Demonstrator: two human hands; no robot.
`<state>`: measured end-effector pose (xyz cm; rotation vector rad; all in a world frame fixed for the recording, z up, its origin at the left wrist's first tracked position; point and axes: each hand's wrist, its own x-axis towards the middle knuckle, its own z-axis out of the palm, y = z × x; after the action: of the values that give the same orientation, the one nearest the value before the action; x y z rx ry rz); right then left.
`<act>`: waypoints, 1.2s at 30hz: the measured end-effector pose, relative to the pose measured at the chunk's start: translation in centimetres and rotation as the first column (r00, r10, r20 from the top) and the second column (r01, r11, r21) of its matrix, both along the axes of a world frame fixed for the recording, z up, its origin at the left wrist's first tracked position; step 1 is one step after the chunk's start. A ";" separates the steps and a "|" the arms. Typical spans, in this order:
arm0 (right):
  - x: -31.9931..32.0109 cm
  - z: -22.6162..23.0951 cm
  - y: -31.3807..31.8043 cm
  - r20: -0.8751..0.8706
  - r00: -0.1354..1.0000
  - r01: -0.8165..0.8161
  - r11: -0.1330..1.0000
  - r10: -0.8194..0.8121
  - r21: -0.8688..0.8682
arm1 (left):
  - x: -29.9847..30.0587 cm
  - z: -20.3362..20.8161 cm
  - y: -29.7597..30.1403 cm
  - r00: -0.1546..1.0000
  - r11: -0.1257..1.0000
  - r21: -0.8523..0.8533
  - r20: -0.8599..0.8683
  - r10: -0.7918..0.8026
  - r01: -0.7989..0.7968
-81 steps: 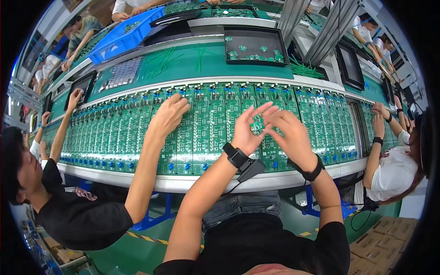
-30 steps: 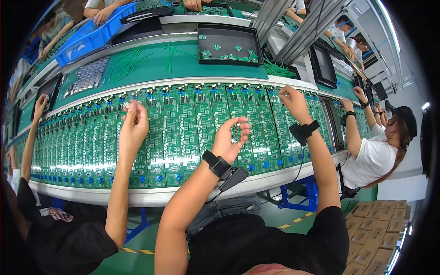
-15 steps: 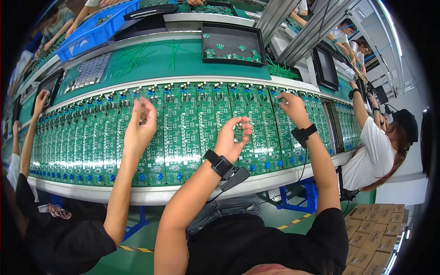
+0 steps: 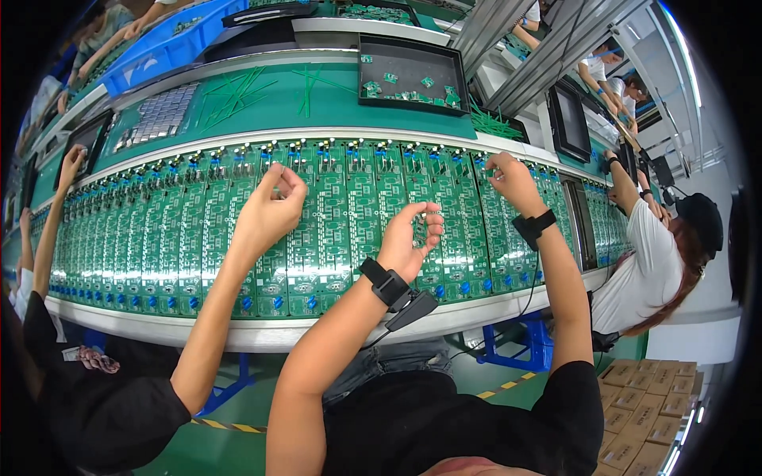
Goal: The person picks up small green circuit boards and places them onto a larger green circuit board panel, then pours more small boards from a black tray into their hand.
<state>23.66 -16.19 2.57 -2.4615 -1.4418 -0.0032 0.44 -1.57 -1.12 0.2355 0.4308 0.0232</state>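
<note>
A long row of narrow green circuit boards (image 4: 343,238) lies side by side on the bench, with small upright parts along the far edge and blue parts along the near edge. My left hand (image 4: 409,242) hovers above the middle boards, palm turned up and fingers curled round small bits too tiny to name. At the far ends of the boards on the right, my right hand (image 4: 514,184) has thumb and fingers pinched together; whatever lies between them is hidden. Black straps circle both my wrists. A co-worker's hand (image 4: 270,208) pinches its fingers over boards on my left.
Behind the boards stand a black tray (image 4: 409,70) of small green boards and a blue bin (image 4: 163,54). Thin green sticks (image 4: 238,95) lie on the mat. Another person (image 4: 655,266) works at right. Cardboard boxes (image 4: 647,408) are stacked at lower right.
The co-worker's hand has shifted right and its fingers have drawn together. My left hand keeps its curl, and my right hand stays near the same board ends. The view has shifted slightly.
</note>
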 end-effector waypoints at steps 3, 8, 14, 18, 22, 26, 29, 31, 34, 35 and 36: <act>-0.6 1.4 1.1 -0.080 0.996 0.043 0.999 -0.046 -0.033 | 0.1 0.1 0.0 1.000 1.000 0.011 0.011 -0.002 0.002; 0.0 1.8 1.7 -0.050 0.998 0.019 0.988 -0.027 -0.150 | 0.1 0.1 -0.2 1.000 1.000 0.005 0.003 -0.007 0.007; 1.1 1.7 1.7 -0.147 0.989 -0.012 0.986 -0.013 -0.167 | 0.2 -0.2 0.0 0.999 1.000 0.019 0.049 -0.022 0.022; 0.4 1.9 1.2 0.149 0.984 -0.071 0.983 0.097 -0.171 | 0.2 1.1 -0.2 0.994 0.998 -0.057 0.103 0.045 -0.039; -6.1 3.4 3.8 -0.002 0.997 -0.080 0.990 0.080 0.116 | 0.8 0.0 -0.6 0.975 0.983 -0.144 0.176 0.137 -0.113; -12.0 4.7 5.1 -0.138 0.954 -0.260 0.963 0.268 0.074 | 0.7 0.2 -0.6 0.978 0.985 -0.109 0.144 0.148 -0.133; -13.6 4.3 5.0 -0.061 0.913 -0.399 0.915 0.402 0.058 | 0.3 0.9 -0.4 0.985 0.991 -0.027 0.117 0.131 -0.128; -14.2 4.2 4.9 0.009 0.905 -0.425 0.904 0.425 0.040 | 0.4 1.0 -0.4 0.987 0.992 0.014 0.106 0.125 -0.127; -14.9 4.0 4.8 -0.274 0.919 -0.262 0.959 0.283 0.113 | 0.8 0.4 -0.6 0.991 0.996 0.011 0.094 0.091 -0.092; -15.0 4.0 4.7 -0.411 0.887 -0.170 0.977 0.209 0.130 | 0.7 0.5 -0.6 0.991 0.996 0.011 0.095 0.089 -0.091; -14.8 4.0 4.6 -0.410 0.888 -0.169 0.977 0.208 0.130 | 0.7 0.6 -0.6 0.992 0.996 -0.008 0.093 0.091 -0.090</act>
<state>8.86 -11.58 6.53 -2.0681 -1.4358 0.4660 1.10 -2.17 -0.54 0.2099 0.3481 0.1218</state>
